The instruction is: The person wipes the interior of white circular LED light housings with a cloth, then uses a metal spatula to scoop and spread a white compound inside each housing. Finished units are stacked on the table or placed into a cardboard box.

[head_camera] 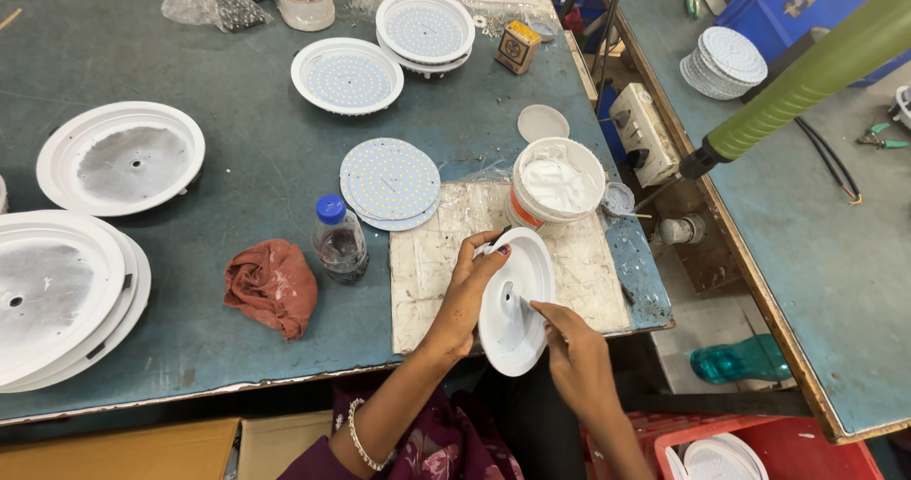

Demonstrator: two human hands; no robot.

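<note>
My left hand (472, 286) grips the upper left rim of a white round lamp housing (520, 281), held tilted over the table's front edge. My right hand (569, 342) reaches into the housing's hollow from below, its fingers pinched together by the small centre hole; whether they hold anything I cannot tell. Just behind the housing stands an open white tub of white paste (558, 182) on a smeared white board (432, 271). The tub's lid (543, 122) lies further back.
A stack of round LED boards (389, 181), a small blue-capped bottle (339, 238) and a red rag (272, 286) lie left of the board. Empty housings (120, 157) sit at far left, fitted ones (346, 75) at the back. A green power screwdriver (807, 82) hangs at right.
</note>
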